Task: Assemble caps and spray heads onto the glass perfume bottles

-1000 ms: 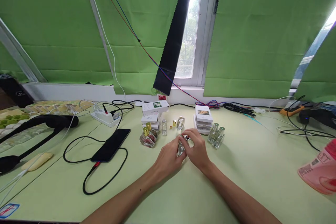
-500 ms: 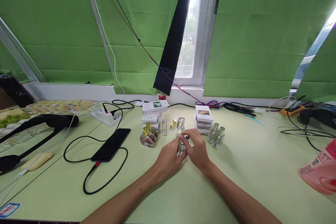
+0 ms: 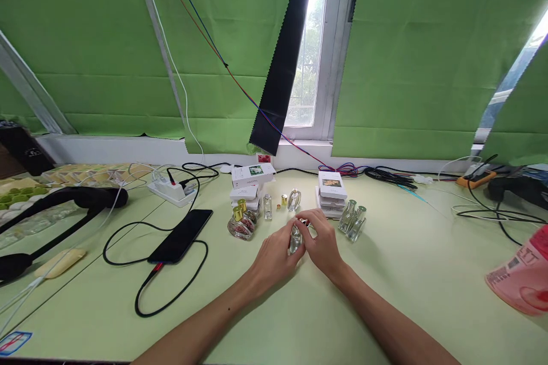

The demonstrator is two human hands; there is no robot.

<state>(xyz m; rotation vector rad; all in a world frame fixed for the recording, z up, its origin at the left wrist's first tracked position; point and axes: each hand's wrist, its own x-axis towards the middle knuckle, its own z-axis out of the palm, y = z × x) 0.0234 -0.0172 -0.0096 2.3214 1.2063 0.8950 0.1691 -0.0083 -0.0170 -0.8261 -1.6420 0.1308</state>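
Observation:
Between my two hands is a small clear glass perfume bottle (image 3: pixel 295 239), partly covered by fingers. My left hand (image 3: pixel 276 254) wraps round its body. The fingers of my right hand (image 3: pixel 322 242) are pinched at the bottle's top, hiding its neck; what they grip there is hard to see. Just beyond stand an oval glass bottle (image 3: pixel 294 200), a small gold cap (image 3: pixel 283 199) and a slim clear bottle (image 3: pixel 268 207). Gold-capped round bottles (image 3: pixel 242 225) are to the left. Green-tinted glass bottles (image 3: pixel 353 221) are right of my right hand.
White boxes are stacked at the back left (image 3: pixel 246 194) and back right (image 3: pixel 331 191). A black phone (image 3: pixel 182 236) with a cable lies left. Further left are a power strip (image 3: pixel 171 189) and black headband-like gear (image 3: pixel 98 198). A pink package (image 3: pixel 524 276) sits at the right edge.
Both hands stay in nearly the same place around the bottle. The view has shifted very slightly; nothing else visibly moves.

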